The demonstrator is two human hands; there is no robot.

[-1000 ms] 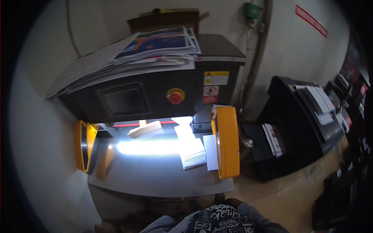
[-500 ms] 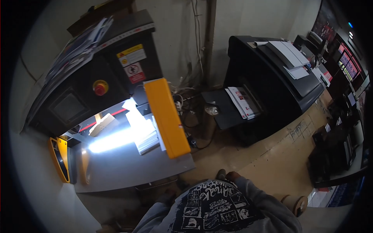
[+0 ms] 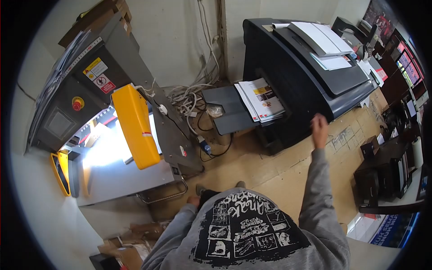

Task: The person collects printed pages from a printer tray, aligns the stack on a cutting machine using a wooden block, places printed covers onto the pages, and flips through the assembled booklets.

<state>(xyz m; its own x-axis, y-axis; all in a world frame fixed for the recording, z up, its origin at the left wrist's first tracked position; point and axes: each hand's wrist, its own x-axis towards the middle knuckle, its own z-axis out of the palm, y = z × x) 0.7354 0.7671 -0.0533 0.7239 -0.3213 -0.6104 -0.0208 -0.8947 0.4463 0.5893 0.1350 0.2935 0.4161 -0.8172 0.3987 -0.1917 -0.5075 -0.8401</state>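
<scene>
My right hand point(image 3: 319, 129) is raised in front of the dark printer's side, its arm stretched forward. Its fingers look loosely bent, and nothing shows in them. Closest to it is the large dark printer point(image 3: 288, 85), whose output tray point(image 3: 228, 105) bears a stack of printed sheets point(image 3: 265, 100). My left hand point(image 3: 194, 200) hangs low beside my body, near the metal table edge of the paper cutter; its fingers are too small and partly hidden to read. Under the cutter's bright light, a yellow side guard point(image 3: 135, 128) hides part of the paper pile.
The cutter point(image 3: 76, 90) has a red stop button point(image 3: 78, 104) and papers on top. Tangled cables point(image 3: 191, 101) lie between the machines. More papers point(image 3: 321, 38) rest on the printer. Cardboard scraps point(image 3: 144, 234) lie at lower left, and dark equipment point(image 3: 382, 175) stands at right.
My view has turned and moved right, bringing the printer nearer. My right hand has risen from beside my body and reached forward toward the printer. The left hand stays low.
</scene>
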